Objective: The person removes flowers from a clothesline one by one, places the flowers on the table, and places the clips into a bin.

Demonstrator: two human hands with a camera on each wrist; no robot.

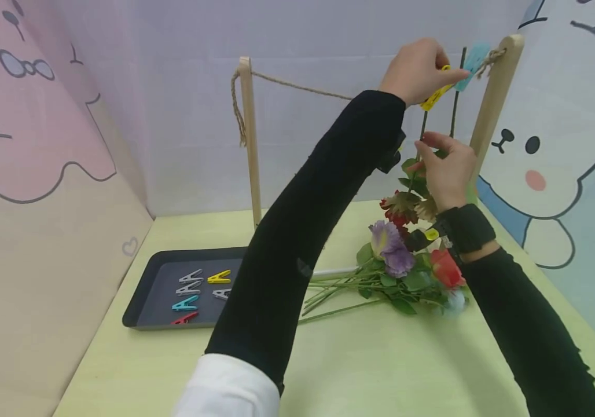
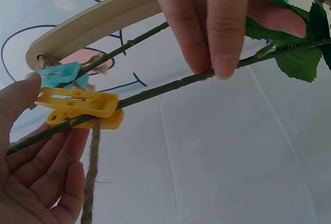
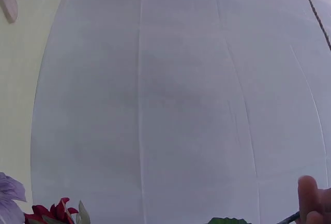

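My left hand (image 1: pixel 416 72) is up at the rope, its thumb and fingers around the handle end of a yellow clothespin (image 2: pixel 83 105). The clothespin sits over a dark green flower stem (image 2: pixel 160 88) and the twine rope (image 2: pixel 90 177). Lower on that stem, my right hand (image 1: pixel 448 168) pinches it between thumb and fingers. The flower hangs head down, with a dark red bloom (image 1: pixel 400 208) at the bottom. Beside it, a light blue clothespin (image 1: pixel 473 66) holds a second stem (image 1: pixel 455 110) near the post; a pale bloom (image 1: pixel 426 209) hangs there.
The rope runs between two wooden posts, left (image 1: pixel 249 133) and right (image 1: pixel 498 98). A dark tray (image 1: pixel 143 307) with several coloured clothespins lies at left on the table (image 1: pixel 360 370). Beneath my hands lie loose flowers, among them a purple one (image 1: pixel 392 249) and a red rose (image 1: pixel 447 268).
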